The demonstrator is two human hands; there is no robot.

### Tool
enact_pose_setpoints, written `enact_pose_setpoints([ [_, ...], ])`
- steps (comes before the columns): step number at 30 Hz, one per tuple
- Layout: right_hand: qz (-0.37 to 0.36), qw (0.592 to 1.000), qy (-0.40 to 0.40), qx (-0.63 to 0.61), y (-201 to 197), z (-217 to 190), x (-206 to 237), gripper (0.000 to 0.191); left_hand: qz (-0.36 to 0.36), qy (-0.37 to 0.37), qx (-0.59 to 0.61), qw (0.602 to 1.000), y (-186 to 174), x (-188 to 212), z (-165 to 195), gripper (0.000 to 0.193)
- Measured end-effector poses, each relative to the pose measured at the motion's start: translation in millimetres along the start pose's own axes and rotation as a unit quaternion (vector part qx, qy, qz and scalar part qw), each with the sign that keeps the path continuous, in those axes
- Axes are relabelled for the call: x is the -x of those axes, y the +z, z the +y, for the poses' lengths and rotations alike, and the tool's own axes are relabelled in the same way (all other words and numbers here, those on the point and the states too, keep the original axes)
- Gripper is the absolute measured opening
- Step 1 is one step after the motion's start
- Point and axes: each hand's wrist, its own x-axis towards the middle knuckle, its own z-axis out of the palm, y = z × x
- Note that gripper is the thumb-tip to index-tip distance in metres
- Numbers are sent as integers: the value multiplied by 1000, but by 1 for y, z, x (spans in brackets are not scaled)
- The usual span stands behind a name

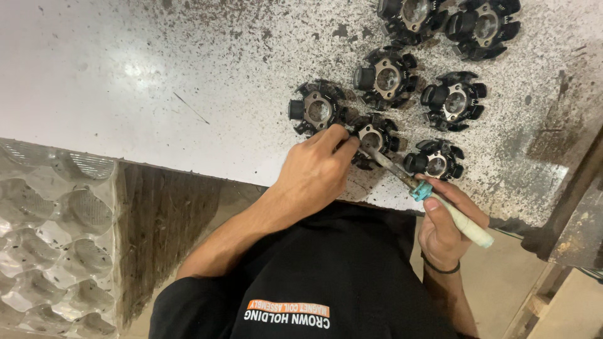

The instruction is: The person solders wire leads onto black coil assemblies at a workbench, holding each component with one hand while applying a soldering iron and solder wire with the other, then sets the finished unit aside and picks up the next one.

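Black, grimy stator core [377, 139] sits near the front edge of the speckled metal table [157, 81], and that's the one getting worked on. It's a ring of dark coil arms around a pale metal centre hole. The left hand [314, 176] comes in from the near side with its fingers pinched shut on the core's left edge, thumb and fingertips touching it. The right hand [446, 229] is closed around the pale handle of a soldering iron [433, 201], which has a blue collar just past the thumb and a dirty metal shaft running up and left so the tip lands on the core, right by the left fingertips. There's a thin black band on the right wrist.

Six more of the same cores are scattered around it: one [317, 108] just to the left and a bit farther, one [434, 160] just to the right, two [386, 78] [453, 100] farther back, and two more [411, 16] [483, 25] at the far edge, cut off by the frame. Table surface is white-ish on the left and covered in dark specks and burn marks on the right.

Down at the near left there's a clear plastic blister tray [50, 238] with round pockets. The person's black shirt [326, 276] fills the bottom middle.
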Motion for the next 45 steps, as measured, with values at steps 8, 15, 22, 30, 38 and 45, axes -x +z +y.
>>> enact_pose_setpoints([
  [8, -20, 992, -33, 116, 0, -7, 6, 29, 19, -13, -1, 1000, 7, 4, 1, 33],
  [15, 7, 999, -29, 17, -2, 3, 7, 29, 43, -7, -24, 999, 8, 5, -2, 33],
  [22, 7, 999, -41, 5, 0, 4, 6, 29, 58, 3, -34, 998, 10, 6, -3, 32],
  [30, -7, 998, -60, 28, -1, 3, 5, 27, 65, 16, -41, 997, 10, 7, -5, 32],
  [38, -32, 989, -79, 119, 8, -10, 2, 26, 63, 33, -51, 996, 17, 6, -13, 27],
  [45, -76, 990, -96, 64, -12, -16, -17, 26, 72, 52, -54, 995, 8, 3, -6, 20],
])
